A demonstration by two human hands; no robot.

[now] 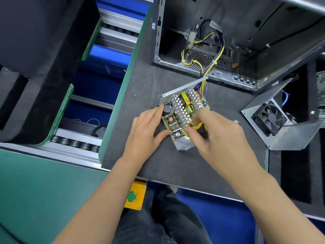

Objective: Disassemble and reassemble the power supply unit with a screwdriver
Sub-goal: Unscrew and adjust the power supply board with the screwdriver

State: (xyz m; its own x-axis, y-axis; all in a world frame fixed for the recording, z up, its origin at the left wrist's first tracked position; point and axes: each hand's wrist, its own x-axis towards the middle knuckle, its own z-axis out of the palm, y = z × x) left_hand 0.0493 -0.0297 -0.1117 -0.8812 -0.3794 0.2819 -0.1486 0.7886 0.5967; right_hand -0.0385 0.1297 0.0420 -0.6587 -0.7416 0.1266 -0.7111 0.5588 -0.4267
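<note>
A green push button (131,196) in a yellow box sat at lower centre. Left of centre, the left hand (145,131), fingers straight, pressed the left edge of the opened power supply unit (182,115) on the dark mat (140,92). The right hand (215,131) gripped a yellow-and-black screwdriver (198,126) over its near corner. At right lay the fan cover (274,120).

two hands (146,131) (216,131), one opened power supply (182,113), one fan cover (274,120), one computer case (228,41)
</note>
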